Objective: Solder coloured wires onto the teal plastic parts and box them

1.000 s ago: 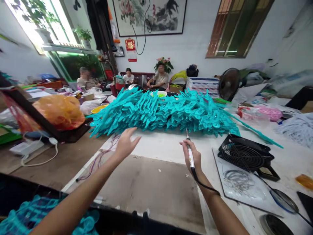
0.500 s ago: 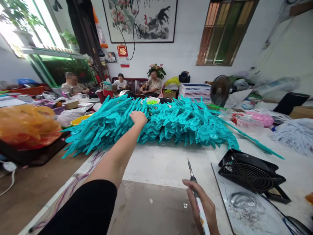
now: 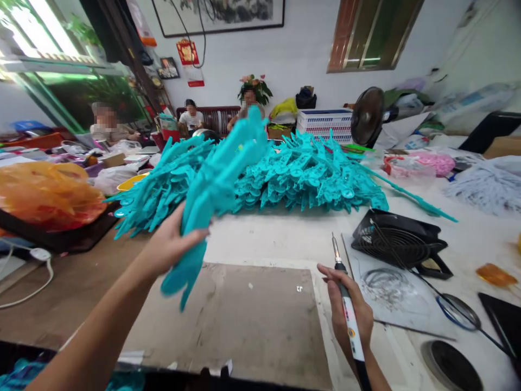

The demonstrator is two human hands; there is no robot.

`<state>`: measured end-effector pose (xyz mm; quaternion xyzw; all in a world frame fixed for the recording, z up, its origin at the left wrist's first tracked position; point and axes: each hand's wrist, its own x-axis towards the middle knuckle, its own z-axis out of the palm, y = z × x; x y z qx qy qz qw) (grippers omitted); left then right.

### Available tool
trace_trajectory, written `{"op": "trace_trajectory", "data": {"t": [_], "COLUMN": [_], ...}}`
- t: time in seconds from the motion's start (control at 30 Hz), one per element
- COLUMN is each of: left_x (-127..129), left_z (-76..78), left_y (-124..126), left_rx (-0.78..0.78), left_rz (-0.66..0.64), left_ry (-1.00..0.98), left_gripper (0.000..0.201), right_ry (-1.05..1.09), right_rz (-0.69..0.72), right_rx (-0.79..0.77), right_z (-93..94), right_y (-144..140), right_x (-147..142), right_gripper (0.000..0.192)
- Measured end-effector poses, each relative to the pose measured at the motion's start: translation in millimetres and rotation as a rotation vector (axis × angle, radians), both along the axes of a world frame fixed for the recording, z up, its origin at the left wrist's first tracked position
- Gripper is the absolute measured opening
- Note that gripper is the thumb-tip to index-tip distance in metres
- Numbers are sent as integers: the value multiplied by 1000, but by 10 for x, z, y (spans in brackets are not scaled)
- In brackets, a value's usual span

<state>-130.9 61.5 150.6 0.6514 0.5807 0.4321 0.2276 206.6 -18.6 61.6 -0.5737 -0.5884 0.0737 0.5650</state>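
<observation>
My left hand is closed around a long turquoise plastic piece, which is tilted up and away and blurred by motion; whether it is one piece or a few together I cannot tell. Behind it lies a large heap of similar turquoise pieces across the table. At the right, my right hand grips a soldering iron with a white handle, its metal tip pointing up and forward, apart from the turquoise piece. Below the hands lies a brownish board with small white flecks on it.
A black fan stands on a pale board at right, its cable running toward a round black disc. An orange plastic bag sits at left. Several people sit beyond the heap, near a white crate and a standing fan.
My left hand has come back from the heap with a turquoise piece in it. My right hand still holds the soldering iron, and the view has tipped downward.
</observation>
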Motion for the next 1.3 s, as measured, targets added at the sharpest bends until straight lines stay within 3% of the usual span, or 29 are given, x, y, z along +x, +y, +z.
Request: {"op": "trace_trajectory", "data": {"t": [0.07, 0.13, 0.2, 0.27, 0.37, 0.43, 0.5, 0.67, 0.73, 0.9, 0.97, 1.03, 1.13, 1.23, 1.3], "left_x": [16, 149, 416, 749, 1132, 1193, 1089, 639, 643, 1073, 1120, 921, 118, -956, -1536], "left_z": [-394, -795, -1111, -1293, -1358, -1348, -1358, -1468, -1476, -1412, -1395, -1379, -1328, -1254, -1232], "left_y": [-672, -1124, -1309, -1276, -1085, -1017, -1026, -1087, -1040, -663, -510, -431, -456, -578, -656], "left_rx": [-123, -231, -281, -291, -320, -322, -320, -296, -279, -254, -196, -93, -26, -289, -538], "left_rz": [-31, -76, -138, -151, -270, -320, -296, -69, -51, -19, -2, 47, 279, 674, 740], "left_ry": [78, 135, 167, 184, 151, 144, 199, 496, 539, 434, 383, 348, 360, 546, 637], "left_gripper": [63, 59, 64, 69, 75, 68, 63, 59, 55, 48, 52, 56, 42, 39, 43], "right_ry": [7, -2, -13, -22, -31, -66, -148, -530, -611, -706, -752, -784, -809, -822, -816], "right_rz": [16, 42, 75, 100, 82, 52, 57, 151, 99, -47, -52, -43, -62, -79, -83], "right_rx": [4, -11, -44, -73, -152, -221, -235, -139, -138, -236, -244, -229, -189, -135, -108], "right_z": [-25, -76, -149, -239, -394, -504, -619, -844, -845, -637, -560, -526, -547, -596, -619], "right_y": [-130, -237, -302, -328, -337, -353, -379, -346, -241, 191, 322, 392, 427, 454, 478], "right_x": [0, -40, -111, -186, -261, -285, -306, -359, -347, -289, -282, -277, -266, -260, -262], "right_gripper": [23, 22, 22, 22, 25, 30, 36, 42, 42, 48, 51, 54, 59, 65, 68]}}
